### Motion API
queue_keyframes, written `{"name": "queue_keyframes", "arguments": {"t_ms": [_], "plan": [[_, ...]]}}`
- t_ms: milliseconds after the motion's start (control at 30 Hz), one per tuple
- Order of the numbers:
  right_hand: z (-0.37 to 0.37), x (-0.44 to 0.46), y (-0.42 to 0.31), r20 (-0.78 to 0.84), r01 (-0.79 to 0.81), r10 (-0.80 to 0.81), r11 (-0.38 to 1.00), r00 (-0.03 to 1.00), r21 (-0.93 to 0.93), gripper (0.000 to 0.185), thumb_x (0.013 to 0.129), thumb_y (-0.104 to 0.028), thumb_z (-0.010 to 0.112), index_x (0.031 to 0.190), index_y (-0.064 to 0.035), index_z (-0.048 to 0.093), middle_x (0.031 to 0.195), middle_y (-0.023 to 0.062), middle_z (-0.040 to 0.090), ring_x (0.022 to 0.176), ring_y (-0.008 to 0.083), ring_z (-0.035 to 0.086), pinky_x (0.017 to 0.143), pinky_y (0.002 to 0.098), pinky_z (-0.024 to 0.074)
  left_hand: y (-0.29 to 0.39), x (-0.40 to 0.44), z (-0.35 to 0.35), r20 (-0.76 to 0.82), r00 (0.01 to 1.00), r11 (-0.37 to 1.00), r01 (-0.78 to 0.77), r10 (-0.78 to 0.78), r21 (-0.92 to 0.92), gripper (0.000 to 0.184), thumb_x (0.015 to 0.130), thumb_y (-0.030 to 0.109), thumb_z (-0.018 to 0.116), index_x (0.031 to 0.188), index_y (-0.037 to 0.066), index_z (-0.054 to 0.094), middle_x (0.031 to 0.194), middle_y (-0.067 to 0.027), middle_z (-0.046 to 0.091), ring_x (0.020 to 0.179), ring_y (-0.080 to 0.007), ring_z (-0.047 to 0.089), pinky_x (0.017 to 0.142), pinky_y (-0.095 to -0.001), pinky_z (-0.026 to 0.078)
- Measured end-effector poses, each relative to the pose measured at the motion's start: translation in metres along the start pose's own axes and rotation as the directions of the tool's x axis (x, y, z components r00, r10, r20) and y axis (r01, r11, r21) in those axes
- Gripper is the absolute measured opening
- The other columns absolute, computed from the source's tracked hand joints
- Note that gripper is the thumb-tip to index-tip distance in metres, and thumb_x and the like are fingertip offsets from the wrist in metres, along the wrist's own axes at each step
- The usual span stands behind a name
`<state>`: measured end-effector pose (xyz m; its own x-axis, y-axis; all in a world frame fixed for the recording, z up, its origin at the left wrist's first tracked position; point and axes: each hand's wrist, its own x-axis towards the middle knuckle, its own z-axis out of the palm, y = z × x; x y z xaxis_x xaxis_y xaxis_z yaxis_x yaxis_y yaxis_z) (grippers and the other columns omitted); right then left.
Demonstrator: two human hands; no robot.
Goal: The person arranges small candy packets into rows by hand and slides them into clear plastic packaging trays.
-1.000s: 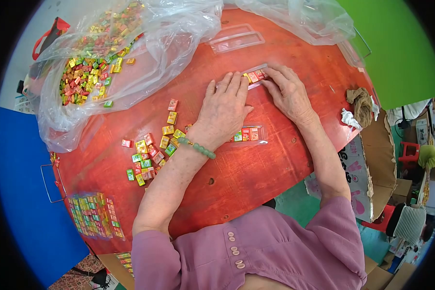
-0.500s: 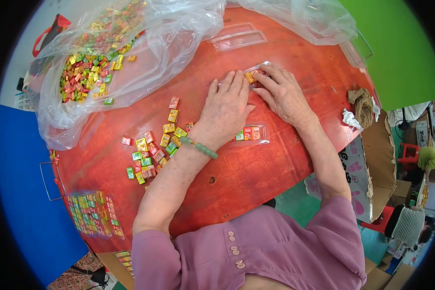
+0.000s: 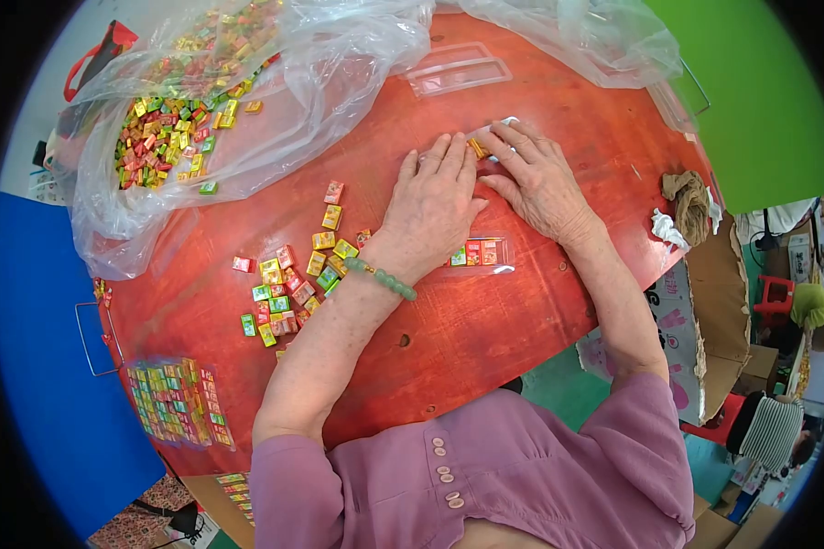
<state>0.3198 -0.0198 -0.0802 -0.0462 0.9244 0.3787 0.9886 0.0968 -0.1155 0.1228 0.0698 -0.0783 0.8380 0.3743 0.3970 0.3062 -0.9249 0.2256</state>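
My left hand, a green bead bracelet on its wrist, lies palm down with its fingers stretched over the left part of a clear plastic tray. My right hand rests on the right part of that tray, fingers spread and slightly bent, thumb apart. Between the two hands a yellow-orange wrapped small block shows in the tray; the other contents are covered. Below the left palm sits a second clear tray holding a row of green and red blocks, partly hidden by the hand.
Loose wrapped blocks lie left of my left forearm. A large clear bag at the back left holds many more. Empty clear trays stand at the back, filled packs at the front left. A brown cloth lies at the right edge.
My right fingers have shifted slightly over the tray, and less of its contents shows between my hands. The whole view has moved slightly; the left hand stays flat.
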Motion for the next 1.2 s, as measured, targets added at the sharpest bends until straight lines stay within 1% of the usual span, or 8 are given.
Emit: {"name": "queue_keyframes", "arguments": {"t_ms": [67,267,667,767,867,967,1067,1200], "plan": [[-0.0015,0.0016,-0.0033,0.001,-0.021,0.021,0.999,1.0,0.029,0.053,0.098,-0.038,0.067,0.146,-0.0177,0.059,0.149,0.0122,0.056,0.139,0.035,0.05,0.111,0.0507,0.043,-0.0003,-0.0007,0.0013,-0.008,1.0,1.0,-0.002,0.002,0.008,0.065,0.09,0.027,0.075,0.141,-0.007,0.054,0.149,-0.0258,0.053,0.139,-0.0385,0.05,0.111,-0.0513,0.043],[-0.0025,0.0015,-0.0037,0.021,0.034,-0.032,0.998,0.999,-0.059,0.055,0.097,-0.041,0.066,0.148,-0.0216,0.058,0.148,0.0123,0.056,0.139,0.0355,0.051,0.111,0.0507,0.0432,-0.0007,-0.0004,0.0022,-0.004,1.0,1.0,0.003,-0.003,0.011,0.064,0.089,0.026,0.075,0.14,-0.007,0.055,0.147,-0.0256,0.055,0.139,-0.038,0.051,0.111,-0.0506,0.043],[-0.0018,0.0,-0.0045,0.038,0.014,-0.012,0.999,0.999,-0.05,0.057,0.097,-0.044,0.065,0.148,-0.0206,0.057,0.152,0.0118,0.054,0.14,0.036,0.05,0.111,0.052,0.0439,0.0003,-0.0007,0.0018,-0.022,1.0,1.0,-0.002,0.003,0.026,0.064,0.091,0.028,0.074,0.14,-0.008,0.055,0.147,-0.0256,0.056,0.139,-0.0381,0.051,0.112,-0.0518,0.043],[-0.0016,-0.0009,-0.003,0.034,0.034,-0.033,0.999,0.999,-0.025,0.061,0.096,-0.045,0.065,0.151,-0.0198,0.054,0.155,0.0105,0.052,0.141,0.0362,0.048,0.112,0.0521,0.0429,-0.0003,-0.0008,0.0035,-0.03,1.0,1.0,0.0,0.0,0.027,0.064,0.091,0.028,0.073,0.14,-0.008,0.055,0.146,-0.0255,0.056,0.138,-0.0381,0.052,0.111,-0.0521,0.043],[-0.005,0.0006,-0.0071,0.039,-0.008,0.007,0.999,0.999,0.042,0.065,0.096,-0.046,0.065,0.154,-0.019,0.05,0.158,0.0075,0.05,0.142,0.0374,0.046,0.113,0.0531,0.041,-0.0002,-0.0008,0.0038,-0.039,0.999,1.0,0.002,-0.001,0.024,0.064,0.092,0.029,0.073,0.14,-0.008,0.055,0.146,-0.0251,0.056,0.138,-0.0381,0.053,0.111,-0.0519,0.044],[-0.0046,-0.0003,-0.0069,0.097,0.046,-0.039,0.997,0.994,-0.063,0.068,0.096,-0.048,0.064,0.156,-0.0184,0.047,0.16,0.0046,0.048,0.143,0.0389,0.045,0.115,0.0544,0.0393,0.001,-0.0004,0.0023,-0.024,1.0,0.999,0.014,-0.013,0.029,0.064,0.092,0.029,0.073,0.14,-0.009,0.054,0.146,-0.0249,0.057,0.138,-0.0382,0.053,0.111,-0.0517,0.044],[-0.0041,-0.0007,-0.0061,0.106,0.037,-0.031,0.998,0.994,-0.055,0.068,0.097,-0.049,0.062,0.155,-0.0185,0.048,0.159,0.0027,0.049,0.143,0.04,0.044,0.115,0.0559,0.0386,0.0007,-0.0011,0.0033,-0.041,0.999,0.999,0.006,-0.004,0.045,0.065,0.092,0.03,0.072,0.141,-0.01,0.054,0.145,-0.0248,0.057,0.137,-0.0382,0.053,0.111,-0.0516,0.044],[-0.0062,-0.0004,-0.0076,0.114,0.023,-0.017,0.999,0.993,-0.047,0.067,0.098,-0.05,0.061,0.155,-0.0183,0.048,0.159,0.0026,0.05,0.143,0.0406,0.044,0.115,0.0559,0.0386,0.002,-0.0006,0.002,-0.037,0.999,0.999,0.008,-0.006,0.051,0.064,0.093,0.03,0.072,0.141,-0.009,0.054,0.146,-0.025,0.057,0.138,-0.0382,0.053,0.112,-0.0524,0.043]]}}
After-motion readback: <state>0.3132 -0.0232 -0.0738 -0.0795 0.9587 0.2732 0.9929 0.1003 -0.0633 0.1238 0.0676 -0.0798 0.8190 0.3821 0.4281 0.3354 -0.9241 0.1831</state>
